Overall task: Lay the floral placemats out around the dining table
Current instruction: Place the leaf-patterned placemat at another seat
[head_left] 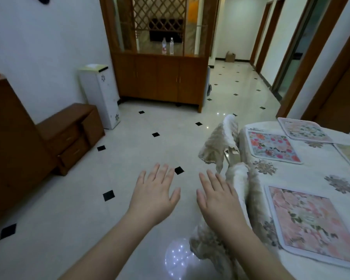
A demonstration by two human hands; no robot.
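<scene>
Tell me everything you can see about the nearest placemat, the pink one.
The pink placemat is a rectangular mat with rounded corners, printed with pale pink flowers and green leaves inside a white border. It lies flat on the tablecloth near the table's edge, its lower corner running out of view. Neither hand touches it.

We are in a home, in its dining room. Our worktop (315,170) wears a flowered cloth with floral placemats (273,147) laid on it, and a chair (218,142) beside it has a lace cover. A wooden sideboard (160,77) with a lattice screen carries two water bottles (168,46). We see a tiled floor (89,199) with black diamonds, a low drawer cabinet (69,136), and a hallway lined with doors (265,33).
</scene>
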